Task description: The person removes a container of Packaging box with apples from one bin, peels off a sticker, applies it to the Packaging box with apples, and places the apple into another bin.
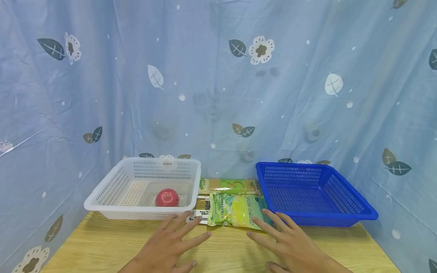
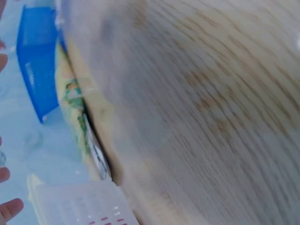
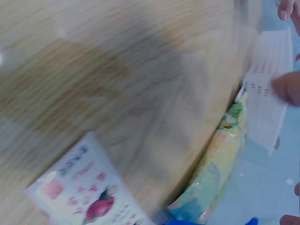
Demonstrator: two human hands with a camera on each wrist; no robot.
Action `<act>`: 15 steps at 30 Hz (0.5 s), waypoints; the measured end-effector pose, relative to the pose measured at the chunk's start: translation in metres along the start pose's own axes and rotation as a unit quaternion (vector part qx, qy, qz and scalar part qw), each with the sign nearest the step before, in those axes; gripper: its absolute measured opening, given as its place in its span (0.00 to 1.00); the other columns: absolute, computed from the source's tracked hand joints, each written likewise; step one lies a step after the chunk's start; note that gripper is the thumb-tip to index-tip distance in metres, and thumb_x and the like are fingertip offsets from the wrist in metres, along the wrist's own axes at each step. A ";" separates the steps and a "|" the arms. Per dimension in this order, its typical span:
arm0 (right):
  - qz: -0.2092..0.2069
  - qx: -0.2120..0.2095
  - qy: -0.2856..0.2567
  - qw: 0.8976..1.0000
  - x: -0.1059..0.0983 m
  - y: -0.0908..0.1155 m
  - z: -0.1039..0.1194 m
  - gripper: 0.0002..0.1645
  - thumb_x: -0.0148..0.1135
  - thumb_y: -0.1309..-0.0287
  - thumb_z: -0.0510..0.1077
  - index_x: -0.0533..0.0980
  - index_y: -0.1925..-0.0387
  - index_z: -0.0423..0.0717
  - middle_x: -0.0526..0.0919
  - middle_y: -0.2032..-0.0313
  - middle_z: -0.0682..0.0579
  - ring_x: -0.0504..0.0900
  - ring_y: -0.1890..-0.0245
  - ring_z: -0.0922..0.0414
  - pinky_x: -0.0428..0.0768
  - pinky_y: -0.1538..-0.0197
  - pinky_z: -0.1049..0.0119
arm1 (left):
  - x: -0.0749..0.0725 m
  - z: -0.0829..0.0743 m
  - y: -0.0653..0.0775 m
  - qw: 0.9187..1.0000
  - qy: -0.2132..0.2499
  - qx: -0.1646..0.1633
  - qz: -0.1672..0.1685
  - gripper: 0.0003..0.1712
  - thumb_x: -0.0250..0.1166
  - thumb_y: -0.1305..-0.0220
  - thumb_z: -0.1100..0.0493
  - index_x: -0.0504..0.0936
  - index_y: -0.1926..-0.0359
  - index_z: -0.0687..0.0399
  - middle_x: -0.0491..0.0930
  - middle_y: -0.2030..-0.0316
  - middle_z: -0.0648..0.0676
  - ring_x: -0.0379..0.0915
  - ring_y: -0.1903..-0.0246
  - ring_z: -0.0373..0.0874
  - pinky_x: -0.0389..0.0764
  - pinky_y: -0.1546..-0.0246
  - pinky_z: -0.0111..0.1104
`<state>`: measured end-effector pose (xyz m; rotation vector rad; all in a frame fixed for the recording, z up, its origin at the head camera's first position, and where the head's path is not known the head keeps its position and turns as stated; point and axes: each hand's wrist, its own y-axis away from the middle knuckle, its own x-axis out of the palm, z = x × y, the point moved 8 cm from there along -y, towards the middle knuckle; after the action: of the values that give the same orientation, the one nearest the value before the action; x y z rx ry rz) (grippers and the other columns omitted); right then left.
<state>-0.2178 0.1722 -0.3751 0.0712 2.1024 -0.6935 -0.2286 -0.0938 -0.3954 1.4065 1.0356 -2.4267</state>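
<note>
My left hand is spread above the table with nothing in it, just in front of the white basket. Fingers also apart and holding nothing, my right hand hovers before the blue basket; its fingertips overlap the edge of a green and yellow packet in the head view, and touch cannot be told. Inside the white basket sits a round red fruit by a clear plastic tray. Between the baskets, behind the packet, lies a flat pack with a green label.
A black, white and brown pack lies partly under the green and yellow packet. On the wooden table, the right wrist view shows a white packet with a red picture. A blue patterned curtain hangs behind and at both sides.
</note>
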 end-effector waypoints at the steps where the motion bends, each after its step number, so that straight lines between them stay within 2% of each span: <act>1: 0.003 0.003 -0.005 1.000 -0.001 -0.003 -0.001 0.45 0.62 0.43 0.66 0.65 0.26 0.59 0.69 0.28 0.48 0.69 0.32 0.40 0.69 0.42 0.46 | -0.002 0.002 0.000 1.000 0.005 -0.006 -0.005 0.42 0.63 0.39 0.30 0.64 0.25 0.26 0.69 0.29 0.50 0.64 0.30 0.56 0.59 0.33 0.50; 3: 0.004 0.010 -0.016 1.000 -0.002 -0.010 -0.003 0.52 0.68 0.56 0.58 0.65 0.25 0.59 0.69 0.28 0.49 0.70 0.33 0.41 0.75 0.47 0.45 | -0.006 0.006 0.001 1.000 0.011 -0.015 -0.023 0.40 0.65 0.41 0.32 0.70 0.28 0.31 0.72 0.32 0.51 0.68 0.34 0.55 0.67 0.36 0.50; 5: -0.003 0.018 -0.030 0.999 -0.003 -0.019 -0.004 0.56 0.69 0.64 0.52 0.65 0.26 0.59 0.69 0.29 0.49 0.71 0.34 0.41 0.77 0.50 0.43 | -0.010 0.010 0.003 0.999 0.022 -0.023 -0.042 0.37 0.66 0.42 0.35 0.75 0.33 0.36 0.74 0.35 0.51 0.70 0.37 0.54 0.72 0.40 0.51; 10: -0.027 0.037 -0.063 0.997 -0.003 -0.042 -0.007 0.50 0.69 0.61 0.49 0.69 0.29 0.57 0.72 0.32 0.49 0.71 0.34 0.40 0.78 0.48 0.43 | -0.015 0.020 0.015 0.994 0.042 -0.055 -0.082 0.30 0.67 0.44 0.38 0.82 0.43 0.43 0.78 0.43 0.49 0.74 0.45 0.50 0.77 0.47 0.49; 15: -0.039 0.055 -0.075 0.995 -0.001 -0.059 -0.010 0.46 0.67 0.57 0.51 0.71 0.31 0.55 0.73 0.33 0.49 0.71 0.34 0.41 0.78 0.46 0.43 | -0.014 0.030 0.026 0.989 0.052 -0.101 -0.097 0.28 0.68 0.45 0.42 0.83 0.45 0.49 0.80 0.48 0.50 0.75 0.47 0.47 0.79 0.50 0.47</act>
<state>-0.2427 0.1277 -0.3433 -0.0012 1.9311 -0.8358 -0.2300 -0.1351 -0.3869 1.4362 1.4602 -2.3143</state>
